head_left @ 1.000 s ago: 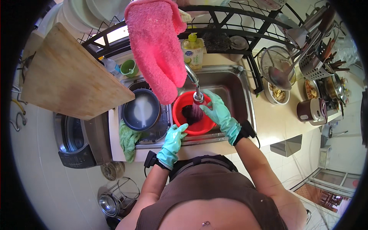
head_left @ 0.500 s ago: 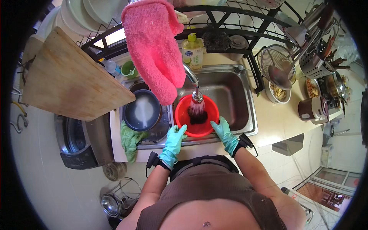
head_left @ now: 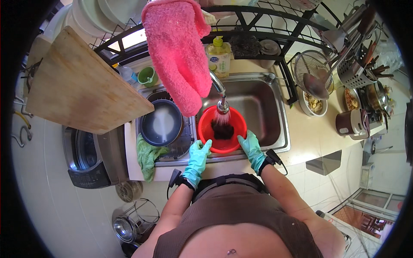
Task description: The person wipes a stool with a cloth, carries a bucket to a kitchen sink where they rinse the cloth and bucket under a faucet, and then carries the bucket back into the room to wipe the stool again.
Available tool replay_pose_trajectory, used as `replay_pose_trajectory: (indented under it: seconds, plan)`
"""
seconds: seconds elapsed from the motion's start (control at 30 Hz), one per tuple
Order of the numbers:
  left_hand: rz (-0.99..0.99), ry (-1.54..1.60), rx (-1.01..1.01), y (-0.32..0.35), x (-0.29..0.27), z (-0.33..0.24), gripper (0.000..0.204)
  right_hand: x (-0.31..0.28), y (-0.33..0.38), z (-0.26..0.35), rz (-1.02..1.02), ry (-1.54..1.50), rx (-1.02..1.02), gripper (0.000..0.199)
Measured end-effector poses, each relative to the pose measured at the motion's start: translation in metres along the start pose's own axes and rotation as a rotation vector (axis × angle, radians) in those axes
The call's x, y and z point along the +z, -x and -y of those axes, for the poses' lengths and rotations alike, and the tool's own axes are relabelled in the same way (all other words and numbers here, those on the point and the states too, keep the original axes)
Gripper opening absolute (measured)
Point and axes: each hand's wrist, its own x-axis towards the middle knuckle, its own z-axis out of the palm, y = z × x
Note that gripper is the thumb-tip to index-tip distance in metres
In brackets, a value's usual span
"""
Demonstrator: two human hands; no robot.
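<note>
A clear pump bottle (head_left: 218, 58) with a yellow-green label stands behind the sink (head_left: 275, 124)

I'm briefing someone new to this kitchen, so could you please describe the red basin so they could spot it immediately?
Start at the stainless steel sink set in the pale counter. Under its faucet sits the round red plastic basin, with water running onto something dark inside, and both teal-gloved hands, left hand and right hand, at its near rim. The dark blue bowl beside it is unheld.
</note>
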Motion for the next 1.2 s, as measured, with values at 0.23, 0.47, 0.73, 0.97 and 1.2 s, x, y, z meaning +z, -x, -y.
replay_pose_trajectory:
  seconds: [0.23, 0.47, 0.73, 0.97, 1.2]
  plan:
    - [-0.013, -0.035, 0.017, -0.0013, 0.0022, 0.0013, 0.036, -0.0011, -0.0001, 0.0027, -0.005, 0.064, 0.033, 0.04]
    - [-0.007, -0.021, 0.007, -0.0009, 0.0009, 0.0025, 0.035, -0.0013, 0.0002, 0.0034, 0.001, 0.08, 0.046, 0.04]
    - [-0.007, -0.048, 0.017, -0.0008, 0.0011, 0.0016, 0.036, 0.0004, -0.0013, 0.001, 0.001, 0.098, 0.048, 0.04]
    - [-0.001, -0.014, 0.014, -0.001, 0.0007, 0.003, 0.036, 0.0013, -0.0009, 0.0008, -0.004, 0.108, 0.055, 0.043]
    - [-0.006, -0.028, 0.025, -0.0013, 0.0015, 0.0037, 0.036, 0.0014, -0.0011, -0.0005, -0.014, 0.115, 0.038, 0.044]
